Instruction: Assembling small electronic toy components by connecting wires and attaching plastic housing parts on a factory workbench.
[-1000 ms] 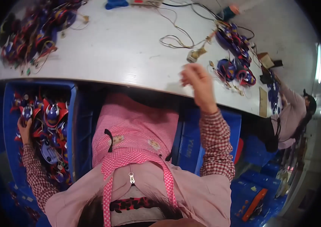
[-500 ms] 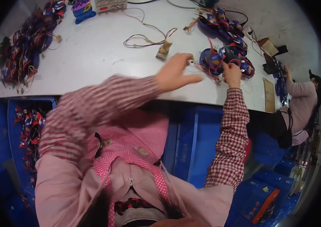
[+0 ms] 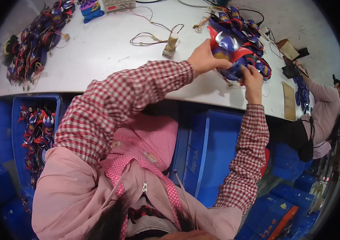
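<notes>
A purple plastic toy part (image 3: 227,43) with white horns and red wing-like flaps is raised over the right side of the table. My left hand (image 3: 206,60) grips it from its left side, with the thumb across the front. The fingers of my right hand (image 3: 253,80) are closed on the lower right edge of the same part. Just beyond lies a pile of similar purple and red parts (image 3: 254,42) with thin loose wires. What the fingertips press on at the underside is hidden.
A small post fixture (image 3: 171,44) with a looped wire stands on the white table (image 3: 102,60). Behind are a blue holder (image 3: 91,14) and a boxy instrument (image 3: 118,5). More parts (image 3: 38,44) lie left. Blue crates (image 3: 196,160) sit below. Another person (image 3: 324,104) works at right.
My left hand has moved right and taken hold of the horned toy part, which is now lifted and turned with its red flaps showing. My right hand has stayed close by.
</notes>
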### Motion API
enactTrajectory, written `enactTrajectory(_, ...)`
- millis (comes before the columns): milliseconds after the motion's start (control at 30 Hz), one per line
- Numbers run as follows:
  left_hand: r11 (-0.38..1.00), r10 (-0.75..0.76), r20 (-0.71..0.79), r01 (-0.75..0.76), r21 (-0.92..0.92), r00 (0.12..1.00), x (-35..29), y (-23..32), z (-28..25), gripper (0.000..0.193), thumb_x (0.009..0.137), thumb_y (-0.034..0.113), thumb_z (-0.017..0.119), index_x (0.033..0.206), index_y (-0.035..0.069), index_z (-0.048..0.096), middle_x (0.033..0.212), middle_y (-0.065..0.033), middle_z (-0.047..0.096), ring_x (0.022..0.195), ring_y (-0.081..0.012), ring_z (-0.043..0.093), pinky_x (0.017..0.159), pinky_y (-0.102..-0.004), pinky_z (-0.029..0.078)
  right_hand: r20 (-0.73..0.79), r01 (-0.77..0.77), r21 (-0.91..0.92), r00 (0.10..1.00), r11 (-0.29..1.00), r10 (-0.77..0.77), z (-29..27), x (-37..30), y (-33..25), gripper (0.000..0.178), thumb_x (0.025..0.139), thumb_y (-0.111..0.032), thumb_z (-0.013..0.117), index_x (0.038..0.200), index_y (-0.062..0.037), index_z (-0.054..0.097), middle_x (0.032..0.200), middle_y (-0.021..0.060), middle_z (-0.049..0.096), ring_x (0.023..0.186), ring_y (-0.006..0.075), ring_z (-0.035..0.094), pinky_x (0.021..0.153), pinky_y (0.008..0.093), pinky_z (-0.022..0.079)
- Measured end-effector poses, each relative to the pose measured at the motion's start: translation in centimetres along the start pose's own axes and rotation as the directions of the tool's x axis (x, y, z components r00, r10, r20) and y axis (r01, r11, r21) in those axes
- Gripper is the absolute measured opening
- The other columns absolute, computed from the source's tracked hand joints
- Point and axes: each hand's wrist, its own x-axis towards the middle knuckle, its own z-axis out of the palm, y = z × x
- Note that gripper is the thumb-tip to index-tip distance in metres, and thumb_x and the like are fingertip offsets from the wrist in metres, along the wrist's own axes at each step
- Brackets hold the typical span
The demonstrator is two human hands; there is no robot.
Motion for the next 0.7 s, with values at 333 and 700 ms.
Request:
enactTrajectory(333, 0.958, -0.068, 0.147, 0.105, -0.267, 0.987, -10.3, 17.7, -10.6, 0.062, 0.066, 0.007, 0.077, 0.119, 0.000, 0.046, 0.105, -0.0070, 0.057, 0.096, -0.0143, 0.057, 0.086, -0.0271, 0.046, 0.094, 0.101, 0.274, 0.987, 0.956, -0.131, -0.6, -6.5, -6.5, 0.023, 0.085, -0.017, 0.063, 0.099, 0.0008, 0.061, 0.070, -0.0011, 0.057, 0.049, 0.0046, 0.047, 0.043, 0.0188, 0.038)
enactTrajectory(700, 0.935, -0.181, -0.296, 0.258, 0.244, 0.938, -16.3, 11.9, -27.9, 0.064, 0.066, 0.011, 0.080, 0.120, -0.002, 0.047, 0.108, -0.0092, 0.057, 0.099, -0.0156, 0.056, 0.090, -0.0281, 0.044, 0.530, -0.029, 0.091, 0.847, 0.995, -0.024, 16.2, -8.6, -4.1, 0.023, 0.086, -0.020, 0.061, 0.095, 0.0012, 0.062, 0.068, -0.0006, 0.056, 0.047, 0.0044, 0.046, 0.043, 0.0181, 0.037)
